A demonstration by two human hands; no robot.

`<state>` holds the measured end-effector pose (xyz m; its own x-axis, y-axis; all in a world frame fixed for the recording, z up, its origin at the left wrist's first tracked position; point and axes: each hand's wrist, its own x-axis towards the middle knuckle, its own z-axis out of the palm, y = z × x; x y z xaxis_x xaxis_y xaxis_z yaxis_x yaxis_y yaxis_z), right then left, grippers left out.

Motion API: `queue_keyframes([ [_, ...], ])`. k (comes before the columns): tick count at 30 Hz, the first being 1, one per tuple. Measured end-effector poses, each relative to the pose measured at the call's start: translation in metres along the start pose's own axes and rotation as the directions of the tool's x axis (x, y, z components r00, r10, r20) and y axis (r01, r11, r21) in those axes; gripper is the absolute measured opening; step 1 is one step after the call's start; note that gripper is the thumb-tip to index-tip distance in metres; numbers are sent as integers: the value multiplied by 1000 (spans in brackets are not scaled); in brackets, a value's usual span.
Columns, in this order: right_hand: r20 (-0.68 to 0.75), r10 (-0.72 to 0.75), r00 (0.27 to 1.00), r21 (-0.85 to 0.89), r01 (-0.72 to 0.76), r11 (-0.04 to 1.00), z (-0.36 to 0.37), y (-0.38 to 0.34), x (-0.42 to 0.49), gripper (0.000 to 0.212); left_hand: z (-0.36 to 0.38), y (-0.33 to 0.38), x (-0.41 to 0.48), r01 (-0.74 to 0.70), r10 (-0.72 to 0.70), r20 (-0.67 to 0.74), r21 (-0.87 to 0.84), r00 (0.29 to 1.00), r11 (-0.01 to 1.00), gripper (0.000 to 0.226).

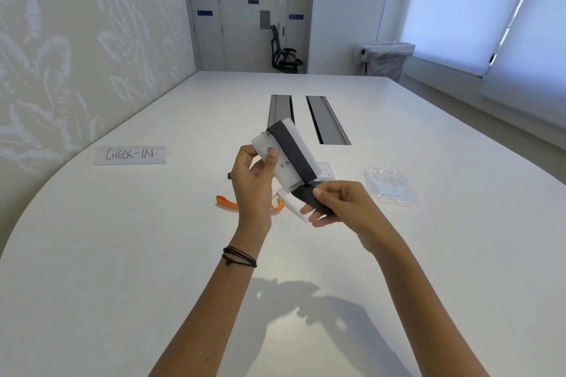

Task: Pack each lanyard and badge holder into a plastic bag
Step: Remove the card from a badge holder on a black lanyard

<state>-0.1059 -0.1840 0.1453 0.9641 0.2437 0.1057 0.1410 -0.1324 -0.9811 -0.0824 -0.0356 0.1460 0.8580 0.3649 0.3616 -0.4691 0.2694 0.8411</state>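
My left hand [252,180] pinches a white badge holder [286,159] and holds it tilted above the table. A black lanyard [294,151] runs diagonally across the holder's face. My right hand [340,203] grips the lower end of that black lanyard just below the holder. An orange lanyard [228,202] lies on the table behind my left wrist, partly hidden. Another white badge holder [326,169] lies flat behind my hands. A small pile of clear plastic bags [390,187] rests on the table to the right.
A paper sign reading CHECK-IN [131,154] lies at the left of the white table [122,254]. Two grey cable slots [327,122] sit in the table's middle. A black office chair [283,53] and a lined bin [387,60] stand beyond the far edge.
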Motion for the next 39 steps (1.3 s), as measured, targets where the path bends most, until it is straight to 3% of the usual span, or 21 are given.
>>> queue_keyframes([
  [4, -92, 4, 996, 177, 13, 984, -3, -1, 0, 21, 3, 0, -5, -180, 163, 124, 148, 979, 972, 19],
  [7, -134, 15, 991, 303, 27, 953, -7, -2, 0, 21, 3, -3, -11, -354, 295, 246, 249, 923, 901, 21],
  [11, -142, 29, 989, 406, 32, 913, -12, -5, 0, 25, 2, -11, -11, -559, 414, 408, 352, 814, 751, 6],
  [16, -194, 111, 975, 536, 10, 844, -19, -8, 1, 29, 3, -20, -15, -706, 445, 559, 444, 700, 552, 15],
  [19, -199, 200, 959, 633, -30, 774, -22, -4, 2, 39, 4, -23, -18, -735, 392, 631, 488, 670, 471, 26],
  [23, -290, 172, 942, 452, -24, 892, -26, 3, 3, 24, 3, -28, -17, -787, 338, 722, 472, 604, 399, 28],
  [27, -378, 157, 912, 310, -35, 950, -34, 15, 0, 15, 1, -31, -14, -790, 252, 793, 407, 555, 458, 26],
  [30, -368, 208, 906, 249, -119, 961, -43, 27, -6, 13, -1, -33, -13, -770, 191, 816, 398, 546, 500, 20],
  [34, -342, 286, 895, 195, -230, 954, -56, 44, -16, 11, -3, -40, -15, -623, -72, 789, 534, 610, 572, 26],
  [39, -330, 350, 877, 1, -371, 929, -69, 71, -26, 27, -7, -68, -19, -466, -401, 729, 671, 555, 576, 32],
])
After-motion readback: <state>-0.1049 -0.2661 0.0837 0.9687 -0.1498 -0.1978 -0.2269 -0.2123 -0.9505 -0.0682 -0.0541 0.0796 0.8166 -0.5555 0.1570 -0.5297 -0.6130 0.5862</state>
